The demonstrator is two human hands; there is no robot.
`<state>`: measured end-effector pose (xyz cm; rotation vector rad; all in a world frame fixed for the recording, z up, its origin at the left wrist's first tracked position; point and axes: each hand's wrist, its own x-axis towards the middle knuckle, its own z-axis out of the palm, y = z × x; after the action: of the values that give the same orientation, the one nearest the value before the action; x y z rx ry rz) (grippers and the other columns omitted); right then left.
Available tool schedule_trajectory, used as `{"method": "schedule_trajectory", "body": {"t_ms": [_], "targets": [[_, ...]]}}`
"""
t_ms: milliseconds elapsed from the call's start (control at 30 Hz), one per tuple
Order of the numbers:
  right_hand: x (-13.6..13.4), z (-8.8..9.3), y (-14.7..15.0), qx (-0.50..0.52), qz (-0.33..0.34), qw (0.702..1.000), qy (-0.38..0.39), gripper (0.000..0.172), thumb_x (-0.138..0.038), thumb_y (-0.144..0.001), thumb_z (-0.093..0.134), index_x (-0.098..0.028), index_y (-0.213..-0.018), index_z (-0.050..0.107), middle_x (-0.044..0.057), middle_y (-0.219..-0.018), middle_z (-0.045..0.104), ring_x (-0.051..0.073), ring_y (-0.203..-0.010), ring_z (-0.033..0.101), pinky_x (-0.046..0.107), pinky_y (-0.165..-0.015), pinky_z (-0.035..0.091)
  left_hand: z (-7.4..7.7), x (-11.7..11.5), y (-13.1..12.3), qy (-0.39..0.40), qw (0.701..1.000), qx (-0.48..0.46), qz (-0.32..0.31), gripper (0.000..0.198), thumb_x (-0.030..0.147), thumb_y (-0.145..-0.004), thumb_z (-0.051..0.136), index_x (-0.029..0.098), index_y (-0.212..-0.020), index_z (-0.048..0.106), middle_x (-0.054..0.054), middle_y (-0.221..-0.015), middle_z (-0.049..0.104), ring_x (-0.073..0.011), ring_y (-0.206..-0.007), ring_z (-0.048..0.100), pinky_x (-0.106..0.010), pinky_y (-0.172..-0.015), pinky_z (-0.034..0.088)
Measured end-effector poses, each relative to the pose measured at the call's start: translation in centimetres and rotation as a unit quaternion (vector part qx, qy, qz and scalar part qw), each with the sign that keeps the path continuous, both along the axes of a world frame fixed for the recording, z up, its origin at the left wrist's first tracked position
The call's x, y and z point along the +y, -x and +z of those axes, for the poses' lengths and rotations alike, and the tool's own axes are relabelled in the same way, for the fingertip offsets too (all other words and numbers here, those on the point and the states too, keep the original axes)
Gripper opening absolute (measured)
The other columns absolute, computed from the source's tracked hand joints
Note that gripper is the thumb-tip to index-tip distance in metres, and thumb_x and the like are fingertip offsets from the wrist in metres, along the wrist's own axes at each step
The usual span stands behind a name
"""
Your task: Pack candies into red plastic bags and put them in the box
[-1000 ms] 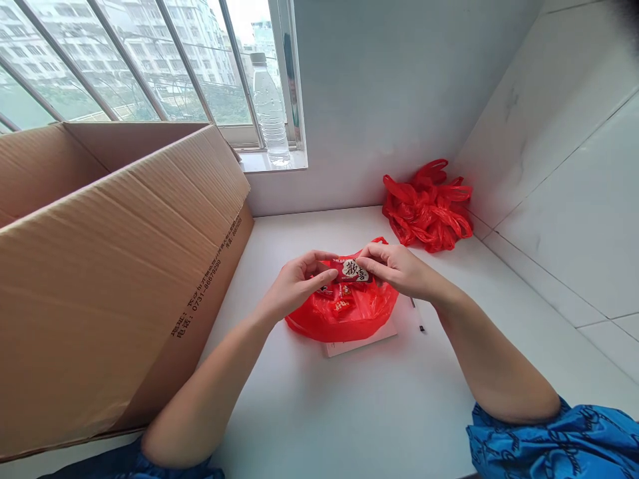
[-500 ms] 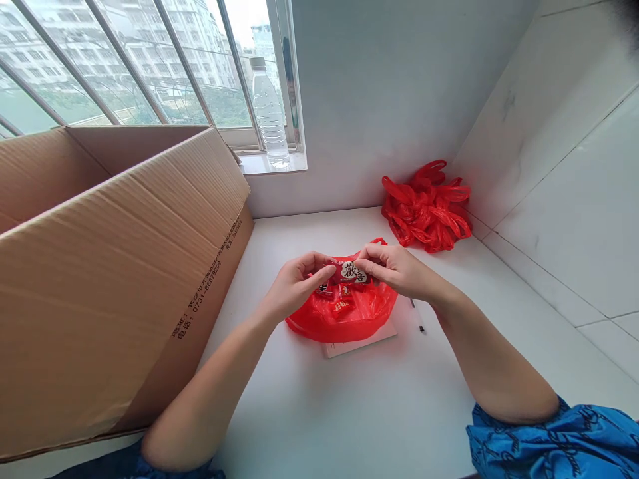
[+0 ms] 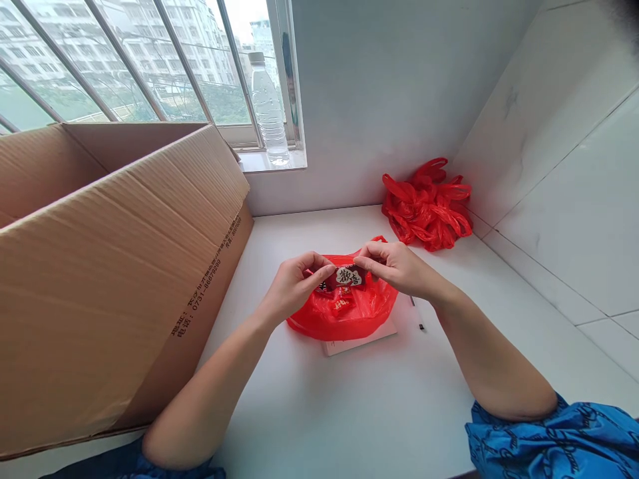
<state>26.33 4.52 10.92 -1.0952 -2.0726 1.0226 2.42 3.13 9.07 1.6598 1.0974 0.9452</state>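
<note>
Between my hands is a small dark red snack packet (image 3: 350, 276) with bold white-edged characters. My left hand (image 3: 299, 283) pinches its left end between thumb and fingers, while my right hand (image 3: 387, 266) grips the right end the same way. Directly beneath them an opened red plastic bag (image 3: 349, 328) lies spread on the table. A few small red wrapped packets (image 3: 342, 303) rest inside it. Part of the bag's far side is hidden behind my hands and the packet.
A large cardboard box (image 3: 124, 266) stands on the left. Crumpled red plastic bags (image 3: 426, 206) lie in the back right corner. Under the red bag a notebook (image 3: 359, 345) sticks out, with a pen (image 3: 418, 316) to its right. A water bottle (image 3: 268, 113) stands on the windowsill.
The packet has tipped slightly in my fingers, so its face looks darker and shorter. Both hands keep nearly the same place, still holding its ends.
</note>
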Motion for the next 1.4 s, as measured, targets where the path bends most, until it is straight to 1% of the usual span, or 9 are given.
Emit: {"method": "schedule_trajectory", "body": {"t_ms": [167,333,467,633,733,900,1133,1300,1400], "targets": [[0.0,-0.1,0.2,0.002,-0.007,1.000,-0.017,0.037,-0.053,-0.097,0.051,-0.020,-0.084,0.064,0.002,-0.077,0.068,0.015,-0.066,0.057,0.028,-0.060,0.041,0.1,0.0,-0.1,0.006,1.000,-0.003,-0.003,0.033,0.050,-0.091,0.063,0.017,-0.086,0.064,-0.002,-0.080,0.070,-0.0164,-0.075,0.067,-0.027,-0.070,0.054],[-0.3,-0.2,0.6,0.003,0.006,1.000,-0.024,0.031,-0.045,-0.100,0.049,-0.021,-0.085,0.062,0.000,-0.074,0.068,0.014,-0.065,0.057,0.026,-0.060,0.042,0.0,-0.4,-0.5,0.023,0.999,-0.006,-0.033,0.033,0.048,-0.091,0.063,0.018,-0.104,0.069,-0.005,-0.098,0.071,-0.0163,-0.083,0.065,-0.027,-0.074,0.053],[-0.5,-0.3,1.0,-0.004,0.012,1.000,-0.027,0.029,-0.043,-0.100,0.050,-0.021,-0.084,0.061,0.000,-0.074,0.068,0.014,-0.065,0.058,0.026,-0.059,0.042,-0.2,-0.5,-0.9,0.040,0.999,-0.025,-0.025,0.030,0.046,-0.090,0.066,0.016,-0.087,0.068,-0.002,-0.079,0.066,-0.0134,-0.073,0.060,-0.023,-0.067,0.049],[-0.5,-0.5,1.2,0.014,0.028,0.999,-0.014,0.028,-0.042,-0.100,0.050,-0.021,-0.084,0.061,0.001,-0.076,0.069,0.014,-0.068,0.062,0.026,-0.062,0.045,0.0,-0.8,-1.3,0.073,0.995,-0.066,-0.002,0.031,0.042,-0.088,0.070,0.015,-0.075,0.061,0.001,-0.073,0.061,-0.0109,-0.070,0.057,-0.021,-0.064,0.046],[-0.3,-0.5,1.1,0.009,0.019,1.000,-0.018,0.030,-0.043,-0.100,0.050,-0.021,-0.083,0.060,0.000,-0.074,0.068,0.014,-0.065,0.059,0.026,-0.060,0.043,0.1,-0.8,-1.3,0.065,0.996,-0.065,-0.001,0.030,0.044,-0.089,0.068,0.016,-0.078,0.063,0.000,-0.075,0.063,-0.0117,-0.071,0.058,-0.022,-0.066,0.047],[0.1,-0.5,0.6,-0.004,-0.018,0.999,-0.038,0.033,-0.046,-0.100,0.048,-0.020,-0.083,0.061,0.001,-0.076,0.066,0.014,-0.067,0.055,0.027,-0.061,0.039,0.0,-0.4,-0.8,0.058,0.997,-0.048,-0.014,0.032,0.048,-0.088,0.068,0.018,-0.100,0.071,-0.005,-0.095,0.072,-0.0171,-0.085,0.066,-0.027,-0.076,0.053],[0.1,-0.7,0.9,0.001,0.004,1.000,0.028,0.038,-0.054,-0.099,0.046,-0.021,-0.085,0.060,0.001,-0.077,0.066,0.016,-0.070,0.059,0.028,-0.064,0.042,-0.6,-0.2,-0.6,0.052,0.998,-0.035,-0.017,0.034,0.048,-0.085,0.072,0.016,-0.097,0.071,-0.008,-0.092,0.074,-0.0209,-0.085,0.069,-0.033,-0.078,0.056],[0.1,-0.9,1.1,0.006,0.004,1.000,0.018,0.039,-0.053,-0.098,0.048,-0.020,-0.080,0.059,0.002,-0.074,0.065,0.016,-0.067,0.057,0.028,-0.061,0.041,-0.4,-0.4,-0.7,0.051,0.998,-0.035,-0.017,0.033,0.049,-0.088,0.068,0.016,-0.092,0.071,-0.006,-0.087,0.072,-0.0194,-0.081,0.067,-0.030,-0.075,0.054],[0.1,-1.0,1.0,0.005,-0.002,1.000,0.010,0.038,-0.052,-0.098,0.048,-0.020,-0.080,0.059,0.001,-0.074,0.066,0.016,-0.067,0.057,0.028,-0.061,0.040,-0.3,-0.3,-0.6,0.058,0.997,-0.040,-0.021,0.033,0.049,-0.092,0.062,0.018,-0.099,0.072,-0.006,-0.094,0.072,-0.0183,-0.086,0.067,-0.028,-0.079,0.053]]}}
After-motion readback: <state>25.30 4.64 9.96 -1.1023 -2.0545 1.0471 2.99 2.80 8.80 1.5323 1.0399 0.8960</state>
